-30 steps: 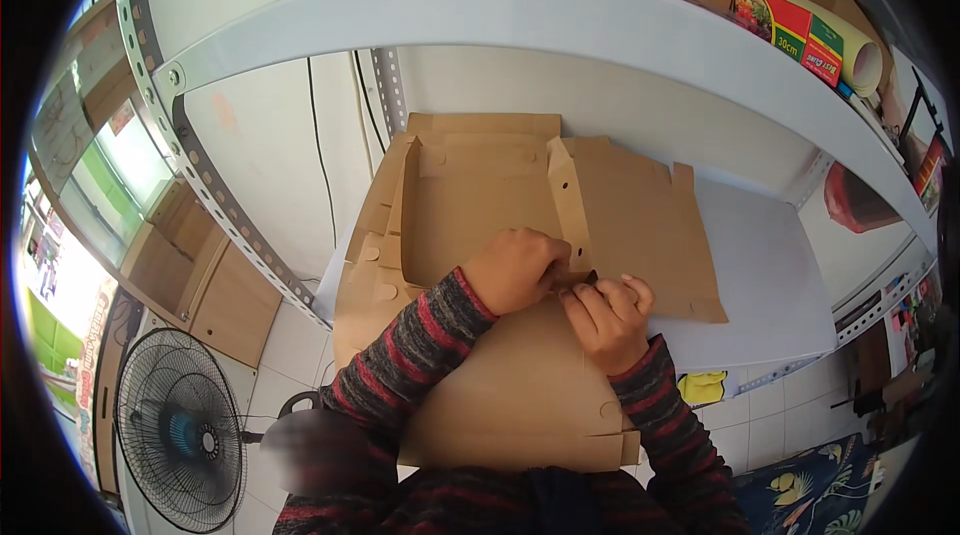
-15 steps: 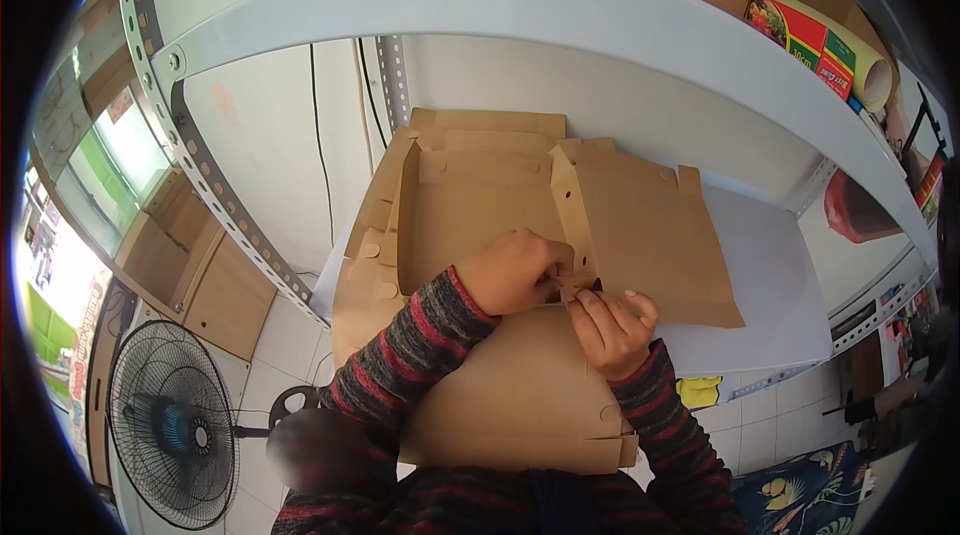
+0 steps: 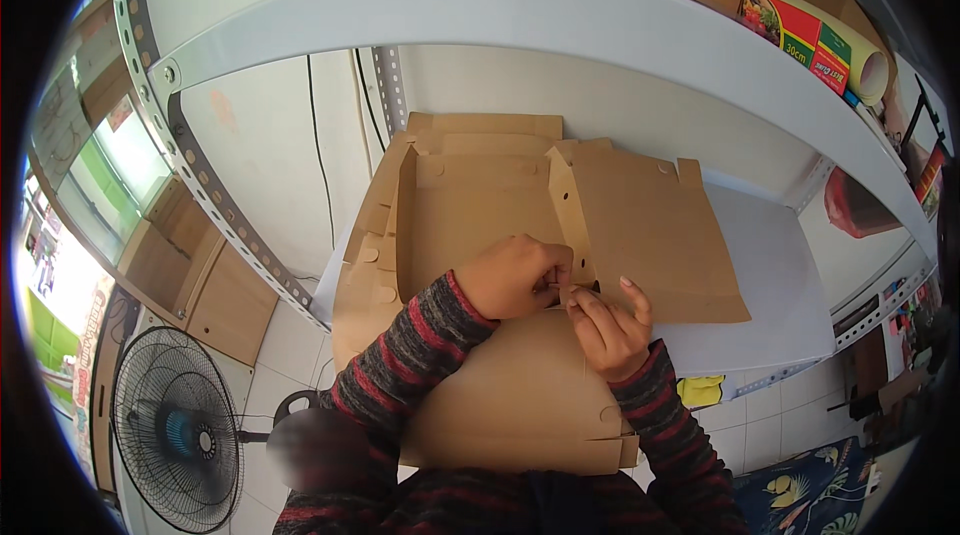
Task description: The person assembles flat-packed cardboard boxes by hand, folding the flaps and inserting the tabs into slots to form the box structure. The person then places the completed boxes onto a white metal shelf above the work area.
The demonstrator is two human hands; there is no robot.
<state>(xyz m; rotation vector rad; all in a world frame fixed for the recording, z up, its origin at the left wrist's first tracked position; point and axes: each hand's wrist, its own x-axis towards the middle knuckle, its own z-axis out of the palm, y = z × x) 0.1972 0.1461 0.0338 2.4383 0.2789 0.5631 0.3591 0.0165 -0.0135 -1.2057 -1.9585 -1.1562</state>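
A brown cardboard box [image 3: 480, 205], partly folded, lies open on the shelf in front of me. Its left wall stands up, and a wide panel [image 3: 665, 235] spreads out to the right. Another cardboard flap [image 3: 510, 390] stretches toward my body. At the box's near right corner, my left hand [image 3: 515, 277] is closed in a pinch on a small cardboard tab. Against it, my right hand [image 3: 612, 333] pinches the same corner with thumb and fingers, one finger sticking up. The fingertips hide most of the tab.
A white metal shelf beam [image 3: 500, 10] arches above the work, with boxes and a roll carton [image 3: 800, 40] on top. The white shelf surface [image 3: 780, 265] extends right of the cardboard. A black standing fan [image 3: 180, 425] is at the lower left; a yellow cloth [image 3: 700, 391] hangs below the shelf.
One finger of my right hand has straightened upward, and that hand has shifted very slightly. My left hand stays at the corner. The whole view has tilted a little.
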